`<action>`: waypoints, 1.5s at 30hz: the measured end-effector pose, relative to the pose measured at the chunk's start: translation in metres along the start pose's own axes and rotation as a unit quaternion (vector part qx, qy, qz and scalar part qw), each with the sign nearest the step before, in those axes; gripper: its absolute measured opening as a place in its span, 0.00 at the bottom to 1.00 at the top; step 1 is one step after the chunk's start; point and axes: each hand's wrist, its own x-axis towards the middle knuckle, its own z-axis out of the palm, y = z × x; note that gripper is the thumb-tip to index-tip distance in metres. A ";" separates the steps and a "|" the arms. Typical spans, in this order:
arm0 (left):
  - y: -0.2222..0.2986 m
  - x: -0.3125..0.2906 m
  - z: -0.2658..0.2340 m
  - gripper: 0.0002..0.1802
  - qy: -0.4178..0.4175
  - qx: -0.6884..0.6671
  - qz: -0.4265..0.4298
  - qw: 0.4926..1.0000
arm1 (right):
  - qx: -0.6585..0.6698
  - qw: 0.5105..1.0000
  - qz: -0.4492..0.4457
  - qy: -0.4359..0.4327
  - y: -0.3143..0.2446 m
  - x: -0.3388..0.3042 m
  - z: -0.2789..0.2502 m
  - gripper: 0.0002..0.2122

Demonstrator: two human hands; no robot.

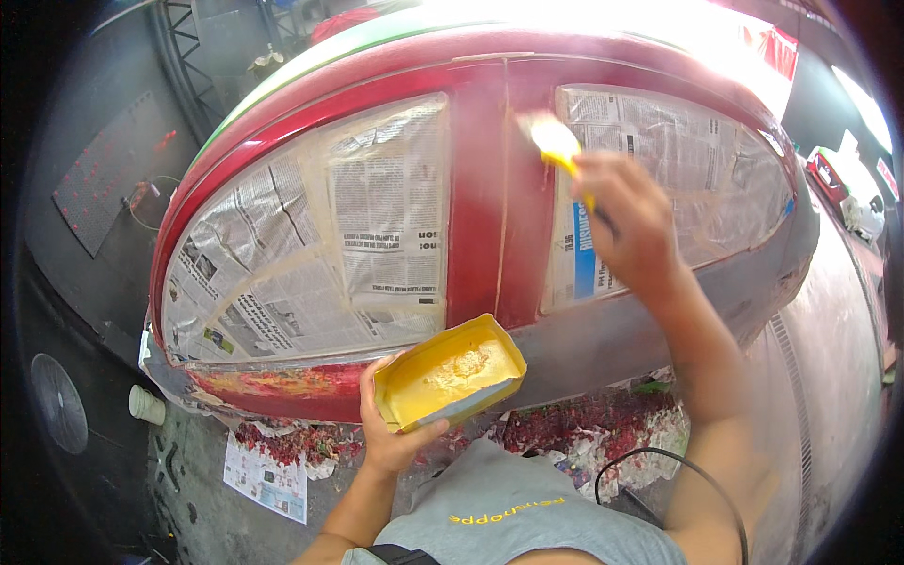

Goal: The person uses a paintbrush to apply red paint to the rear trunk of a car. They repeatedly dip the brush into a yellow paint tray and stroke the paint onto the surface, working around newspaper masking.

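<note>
While the left hand (384, 441) grips the tray (507, 348) by its left end, the right hand (626, 207) has its fingers closed round the brush (556, 148), whose blurred tip is at the red pillar (478, 198) between papered windows (384, 212), contact unclear.

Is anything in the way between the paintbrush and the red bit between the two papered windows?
Nothing that I can see. The right hand holds the paintbrush by the red strip; newspaper lies on either side, not across it. The bristles are blurred, so I can't tell whether they touch.
</note>
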 end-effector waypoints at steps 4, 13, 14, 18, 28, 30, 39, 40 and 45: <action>0.001 0.003 0.001 0.62 -0.003 -0.023 -0.004 1.000 | -0.017 1.000 0.022 -0.006 0.013 0.044 0.016 0.09; -0.004 0.005 -0.013 0.61 -0.004 -0.022 0.003 1.000 | 0.030 0.983 0.013 -0.181 -0.060 -0.024 -0.009 0.09; -0.004 0.006 -0.015 0.61 -0.007 -0.016 0.007 1.000 | 0.044 0.978 0.029 -0.202 -0.063 -0.022 -0.017 0.09; -0.001 0.004 -0.019 0.61 -0.006 -0.031 0.002 1.000 | -0.012 0.992 0.075 -0.098 -0.036 0.010 -0.035 0.11; 0.002 -0.003 -0.034 0.61 0.007 -0.041 0.003 0.999 | 0.014 0.994 0.083 -0.064 -0.062 -0.088 0.023 0.13; 0.003 -0.002 -0.039 0.61 0.015 -0.037 0.004 0.999 | 0.041 0.990 0.104 -0.087 -0.087 -0.099 0.018 0.13; 0.008 -0.006 -0.050 0.62 0.039 0.017 0.017 0.999 | 0.007 0.995 0.095 -0.016 -0.029 -0.073 0.021 0.15; 0.008 -0.006 -0.051 0.62 0.038 0.014 0.019 0.999 | -0.007 0.991 0.121 -0.058 -0.034 -0.087 0.030 0.15; 0.009 -0.008 -0.059 0.62 0.050 0.018 0.021 0.998 | 0.031 0.992 0.098 -0.072 -0.128 -0.182 0.061 0.09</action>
